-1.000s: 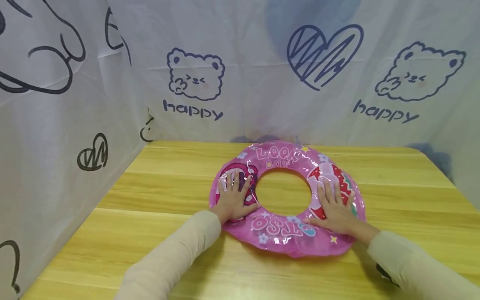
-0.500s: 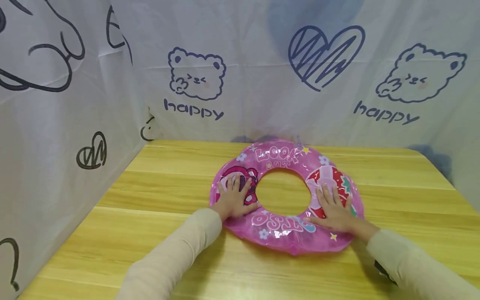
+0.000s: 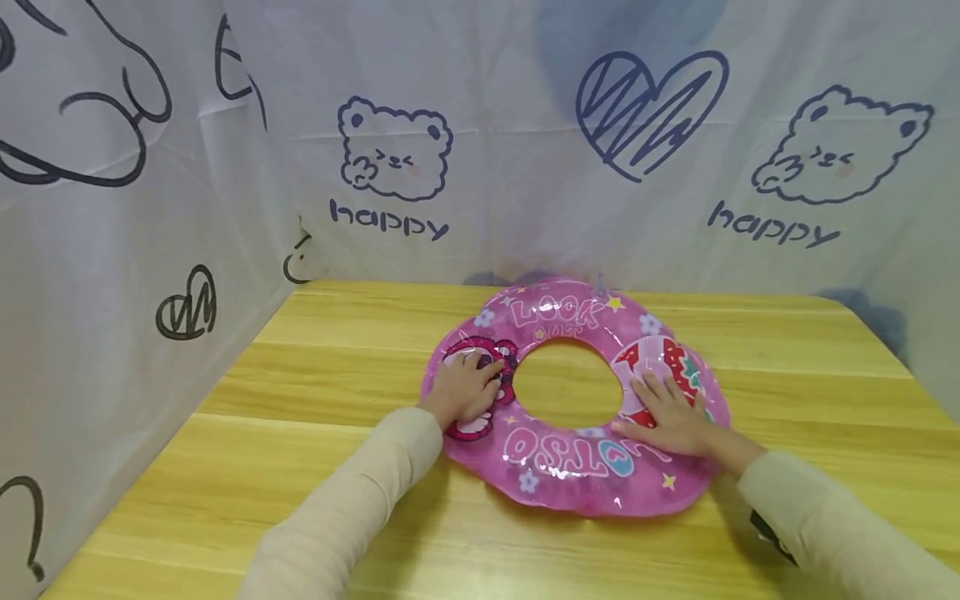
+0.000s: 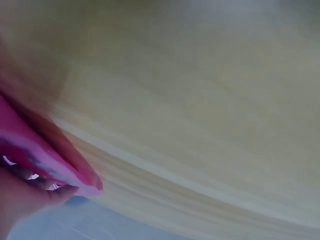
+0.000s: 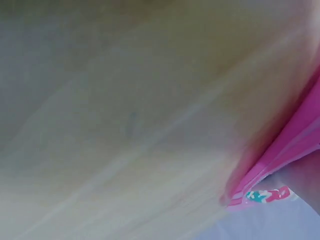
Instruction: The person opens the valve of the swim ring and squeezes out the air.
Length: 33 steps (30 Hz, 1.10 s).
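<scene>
A pink inflatable swim ring (image 3: pixel 558 479) lies flat on the wooden table, printed with lettering, stars, flowers, a bear and a strawberry. My left hand (image 3: pixel 463 392) rests on its left side over the bear print, fingers slightly bent. On the strawberry print at the right side, my right hand (image 3: pixel 671 421) lies with fingers spread. In the left wrist view the swim ring (image 4: pixel 45 155) shows at the lower left edge, with my left hand (image 4: pixel 25 200) against it. The right wrist view shows the swim ring's edge (image 5: pixel 280 150) and part of my right hand (image 5: pixel 305 180).
The wood-grain table (image 3: pixel 300 467) reaches back to a white cloth (image 3: pixel 517 183) printed with bears, hearts and the word "happy". Another part of the cloth hangs along the left side. A clear valve (image 3: pixel 601 283) stands up at the ring's far edge.
My left hand has drawn its fingers in and shifted slightly, baring more of the bear print. The right hand's fingers have bent a little. The ring's near side looks more puffed out.
</scene>
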### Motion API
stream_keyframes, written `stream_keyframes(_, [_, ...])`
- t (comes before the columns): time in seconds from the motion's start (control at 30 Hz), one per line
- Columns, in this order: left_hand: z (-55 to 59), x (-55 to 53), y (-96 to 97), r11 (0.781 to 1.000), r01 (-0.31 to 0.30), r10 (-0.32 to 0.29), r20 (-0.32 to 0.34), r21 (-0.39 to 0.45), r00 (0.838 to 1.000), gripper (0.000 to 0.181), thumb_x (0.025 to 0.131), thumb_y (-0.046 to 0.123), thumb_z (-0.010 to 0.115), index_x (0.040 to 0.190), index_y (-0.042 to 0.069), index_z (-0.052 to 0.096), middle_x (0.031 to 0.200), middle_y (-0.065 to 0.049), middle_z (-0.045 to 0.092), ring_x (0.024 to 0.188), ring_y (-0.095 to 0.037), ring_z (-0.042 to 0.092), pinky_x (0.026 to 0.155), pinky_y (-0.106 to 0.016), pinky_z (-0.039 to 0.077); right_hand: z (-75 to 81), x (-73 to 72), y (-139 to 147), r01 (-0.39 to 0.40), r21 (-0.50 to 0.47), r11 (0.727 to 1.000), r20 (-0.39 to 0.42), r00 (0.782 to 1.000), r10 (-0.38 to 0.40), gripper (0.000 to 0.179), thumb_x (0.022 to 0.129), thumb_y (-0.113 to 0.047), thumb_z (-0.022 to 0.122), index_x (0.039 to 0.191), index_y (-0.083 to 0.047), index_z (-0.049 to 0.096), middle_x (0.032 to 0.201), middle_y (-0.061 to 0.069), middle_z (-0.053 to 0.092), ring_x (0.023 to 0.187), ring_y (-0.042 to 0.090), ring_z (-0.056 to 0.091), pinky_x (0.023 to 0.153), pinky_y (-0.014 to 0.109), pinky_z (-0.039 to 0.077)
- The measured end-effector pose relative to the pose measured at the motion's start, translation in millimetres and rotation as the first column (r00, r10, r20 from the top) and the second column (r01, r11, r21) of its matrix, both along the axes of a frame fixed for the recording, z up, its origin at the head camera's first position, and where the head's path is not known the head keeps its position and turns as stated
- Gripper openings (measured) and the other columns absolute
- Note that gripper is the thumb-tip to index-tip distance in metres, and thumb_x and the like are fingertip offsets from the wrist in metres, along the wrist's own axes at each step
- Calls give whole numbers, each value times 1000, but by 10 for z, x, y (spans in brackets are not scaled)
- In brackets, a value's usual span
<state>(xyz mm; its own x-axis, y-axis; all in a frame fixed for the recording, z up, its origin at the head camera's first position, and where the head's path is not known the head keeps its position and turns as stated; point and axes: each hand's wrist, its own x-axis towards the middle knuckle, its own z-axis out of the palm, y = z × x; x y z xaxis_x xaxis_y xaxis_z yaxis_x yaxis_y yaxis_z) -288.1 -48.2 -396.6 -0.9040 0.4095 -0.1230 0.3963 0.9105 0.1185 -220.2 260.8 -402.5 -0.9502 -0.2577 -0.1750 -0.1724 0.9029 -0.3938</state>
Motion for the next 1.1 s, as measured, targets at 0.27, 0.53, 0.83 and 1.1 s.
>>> stream_keyframes(0.27, [0,-72,18,992,77,-96,-199,-104,975,58,93,54,41,131,12,50,125,-15,57,118,-33,53,98,-48,43,17,-23,47,-24,79,997,-208,977,40,72,91,-46,51,141,2,32,147,31,22,131,54,22,98,75,18])
stream_keyframes(0.53, [-39,-133,-11,992,2,-15,-100,-123,995,93,84,69,42,151,13,9,155,-22,1,141,-43,12,113,-59,14,-11,-165,144,70,28,997,-101,993,-66,114,77,-58,64,146,5,-1,147,37,-14,134,55,-12,102,71,-11])
stream_keyframes(0.83, [15,-133,-21,992,-50,57,58,-117,997,85,86,70,35,151,22,8,157,-16,2,142,-43,6,111,-64,10,47,-267,176,48,13,999,36,998,-48,118,74,-65,61,146,5,1,148,36,-11,133,55,-15,102,70,-13])
stream_keyframes(1.1, [30,-161,-16,987,-48,58,62,-152,996,83,85,72,35,150,26,14,156,-15,11,142,-43,11,111,-63,13,80,-292,178,24,52,998,90,996,-29,114,75,-67,58,147,3,5,149,34,-7,134,56,-10,102,72,-9])
